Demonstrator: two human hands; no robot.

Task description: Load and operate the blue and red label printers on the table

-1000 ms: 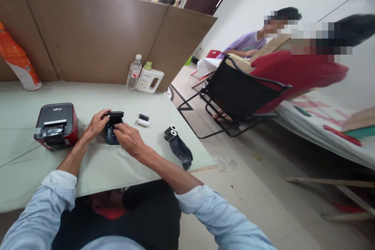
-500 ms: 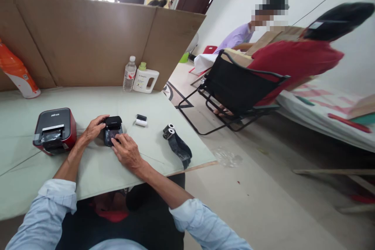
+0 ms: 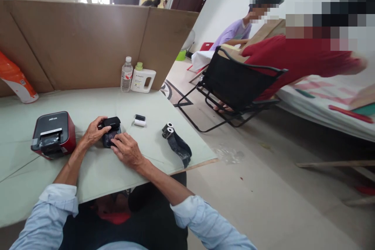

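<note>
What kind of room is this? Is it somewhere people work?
It looks like a shared workroom, though I can't be sure. A cardboard screen stands along a pale green table with a red and black machine on it, and a person in red is beside another covered table.

Fingers (image 3: 121,139) partly hide the small black device (image 3: 109,136).

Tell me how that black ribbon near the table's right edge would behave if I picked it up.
The ribbon is probably floppy, since its loose length bends and wrinkles on the table. Its wrinkled sheen suggests thin, perhaps slippery film. The rolls at its far end look round, so they may roll or unwind.
</note>
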